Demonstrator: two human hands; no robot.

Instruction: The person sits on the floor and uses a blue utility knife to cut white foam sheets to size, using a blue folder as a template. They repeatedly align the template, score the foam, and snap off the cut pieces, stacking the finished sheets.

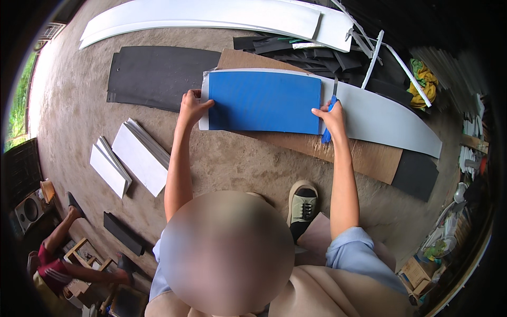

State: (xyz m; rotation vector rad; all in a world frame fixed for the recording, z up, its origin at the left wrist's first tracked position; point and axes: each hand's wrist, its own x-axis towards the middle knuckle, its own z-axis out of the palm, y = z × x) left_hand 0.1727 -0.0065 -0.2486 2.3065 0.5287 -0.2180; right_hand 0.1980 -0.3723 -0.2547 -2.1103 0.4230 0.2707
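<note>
A flat blue rectangular panel [264, 101] lies over a long light grey sheet [388, 113], in front of me. My left hand [193, 108] pinches the panel's left end, thumb on top and fingers curled at the edge. At the panel's right end my right hand [332, 115] is closed around a blue-handled utility knife [326, 136], its thumb touching the panel's edge. The knife's blade points away from me, over the grey sheet. Beneath these lies a brown board [369, 161], set at an angle on black sheets.
Long white sheets [200, 16] lie at the far side, near black offcuts [322, 58] and a white frame [374, 59]. White panel stacks [140, 156] rest on the floor at left. Another person's leg [59, 235] shows at lower left. A fan [441, 245] stands at right.
</note>
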